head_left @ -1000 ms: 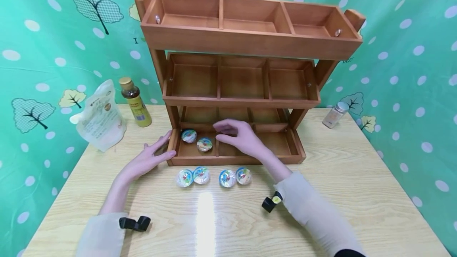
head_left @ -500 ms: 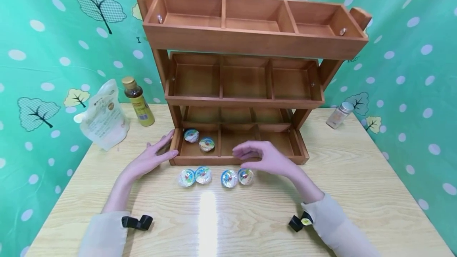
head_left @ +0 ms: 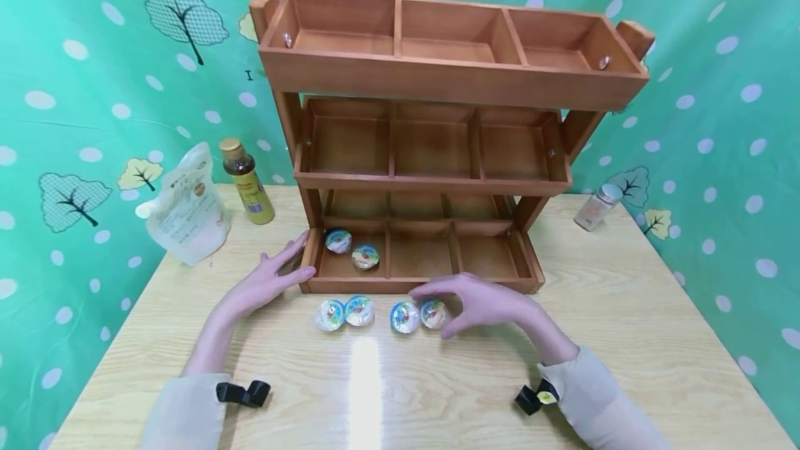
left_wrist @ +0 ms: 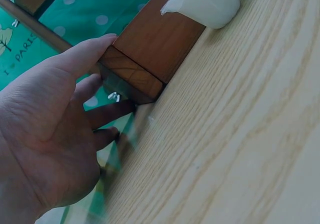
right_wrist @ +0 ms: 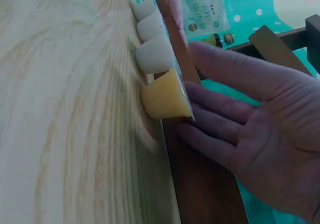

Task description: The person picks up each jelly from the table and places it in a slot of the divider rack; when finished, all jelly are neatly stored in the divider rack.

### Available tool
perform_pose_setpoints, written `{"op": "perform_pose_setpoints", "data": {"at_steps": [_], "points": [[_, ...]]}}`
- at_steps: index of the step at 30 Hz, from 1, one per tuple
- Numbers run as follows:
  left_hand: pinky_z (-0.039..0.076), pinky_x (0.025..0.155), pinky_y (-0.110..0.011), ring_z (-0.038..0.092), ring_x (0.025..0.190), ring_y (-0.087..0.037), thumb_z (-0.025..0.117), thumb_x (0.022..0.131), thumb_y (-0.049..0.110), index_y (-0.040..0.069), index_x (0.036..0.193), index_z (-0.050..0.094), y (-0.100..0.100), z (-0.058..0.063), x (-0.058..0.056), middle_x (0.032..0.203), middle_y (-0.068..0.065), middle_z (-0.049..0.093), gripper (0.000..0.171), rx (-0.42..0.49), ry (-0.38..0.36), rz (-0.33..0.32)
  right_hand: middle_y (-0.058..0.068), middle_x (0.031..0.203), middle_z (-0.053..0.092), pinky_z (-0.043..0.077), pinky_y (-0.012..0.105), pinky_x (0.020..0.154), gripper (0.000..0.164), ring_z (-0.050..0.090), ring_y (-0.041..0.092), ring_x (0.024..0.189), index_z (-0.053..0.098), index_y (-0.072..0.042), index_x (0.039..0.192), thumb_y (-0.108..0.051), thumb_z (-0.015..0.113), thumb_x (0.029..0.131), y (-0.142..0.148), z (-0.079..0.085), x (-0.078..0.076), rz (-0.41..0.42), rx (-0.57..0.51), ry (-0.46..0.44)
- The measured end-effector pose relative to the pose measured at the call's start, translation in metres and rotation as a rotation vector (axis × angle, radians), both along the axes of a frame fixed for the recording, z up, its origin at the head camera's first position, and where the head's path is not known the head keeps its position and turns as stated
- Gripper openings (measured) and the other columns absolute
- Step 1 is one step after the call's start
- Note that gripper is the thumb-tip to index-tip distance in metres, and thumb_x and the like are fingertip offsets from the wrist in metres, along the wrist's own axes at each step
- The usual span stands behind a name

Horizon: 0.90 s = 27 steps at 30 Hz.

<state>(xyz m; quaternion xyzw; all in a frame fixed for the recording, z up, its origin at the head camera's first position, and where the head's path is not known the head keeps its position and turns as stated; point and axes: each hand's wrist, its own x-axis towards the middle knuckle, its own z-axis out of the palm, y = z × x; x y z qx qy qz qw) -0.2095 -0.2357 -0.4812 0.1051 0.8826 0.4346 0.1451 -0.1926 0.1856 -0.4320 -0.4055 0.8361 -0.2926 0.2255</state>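
Observation:
My left hand [head_left: 265, 285] rests against the left end of the wooden rack's bottom tray [head_left: 400, 287], its thumb at the front corner and its fingers along the side. In a row before the tray stand several small jelly cups with printed foil lids. My right hand [head_left: 484, 303] reaches over the rightmost cup [head_left: 432, 313], thumb on the near side and fingers beyond it, spread around it. That cup [right_wrist: 162, 96] shows yellow in the right wrist view; the neighbouring cup [right_wrist: 154, 55] is white. Two more cups, one rear [head_left: 338, 241] and one front [head_left: 365, 256], sit in the tray's left compartment.
The rack's middle tray [head_left: 431, 182] and top tray [head_left: 450, 78] overhang the bottom one. Behind my left hand stand a white pouch [head_left: 190, 210] and a dark bottle with a yellow label [head_left: 250, 189]. A small shaker jar [head_left: 598, 207] is at the back right.
My right hand has drawn back from the bottom tray, moved right and toward me, and come down around the rightmost jelly cup. My left hand keeps its place at the tray's end.

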Motion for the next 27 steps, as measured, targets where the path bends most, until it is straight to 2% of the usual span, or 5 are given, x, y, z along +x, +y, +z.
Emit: {"op": "perform_pose_setpoints", "data": {"at_steps": [9, 13, 19, 25, 27], "points": [[-0.015, 0.122, -0.074, 0.001, 0.160, -0.047, 0.058, 0.101, 0.052, 0.033, 0.167, 0.011, 0.001, -0.001, 0.000, 0.174, -0.015, 0.008, 0.083, 0.002, -0.003, 0.008, -0.013, 0.139, 0.065, 0.050, 0.038, 0.112, 0.063, 0.059, 0.008, 0.130, 0.063, -0.027, 0.141, -0.017, 0.082, 0.082, -0.001, -0.005, 0.001, -0.027, 0.095, 0.044], [-0.016, 0.122, -0.073, 0.001, 0.161, -0.046, 0.058, 0.101, 0.052, 0.032, 0.167, 0.011, 0.000, -0.002, 0.000, 0.174, -0.015, 0.008, 0.083, 0.005, -0.003, 0.009, -0.013, 0.134, 0.068, 0.053, 0.035, 0.107, 0.056, 0.061, 0.006, 0.124, 0.066, -0.027, 0.136, -0.016, 0.081, 0.084, -0.003, -0.004, 0.000, -0.031, 0.094, 0.050], [-0.015, 0.123, -0.073, 0.000, 0.161, -0.046, 0.058, 0.101, 0.053, 0.038, 0.166, 0.010, -0.001, -0.002, 0.000, 0.174, -0.015, 0.008, 0.082, 0.001, -0.009, 0.011, -0.009, 0.132, 0.070, 0.056, 0.036, 0.102, 0.052, 0.065, 0.009, 0.121, 0.068, -0.023, 0.134, -0.015, 0.081, 0.084, -0.003, -0.005, 0.002, -0.020, 0.086, 0.081], [-0.017, 0.122, -0.073, -0.002, 0.161, -0.045, 0.058, 0.102, 0.052, 0.036, 0.166, 0.010, 0.000, -0.003, 0.000, 0.175, -0.013, 0.007, 0.082, 0.016, -0.007, 0.006, -0.012, 0.130, 0.070, 0.054, 0.035, 0.105, 0.049, 0.064, 0.007, 0.121, 0.070, -0.024, 0.131, -0.022, 0.083, 0.084, 0.002, 0.002, 0.003, -0.049, 0.137, 0.089], [-0.017, 0.122, -0.073, -0.002, 0.161, -0.045, 0.058, 0.101, 0.052, 0.037, 0.166, 0.011, 0.000, -0.003, -0.001, 0.175, -0.012, 0.007, 0.082, 0.018, -0.006, 0.005, -0.010, 0.129, 0.071, 0.056, 0.033, 0.101, 0.050, 0.065, 0.007, 0.117, 0.070, -0.023, 0.131, -0.022, 0.084, 0.083, 0.004, 0.005, 0.003, -0.053, 0.126, 0.086]]}}
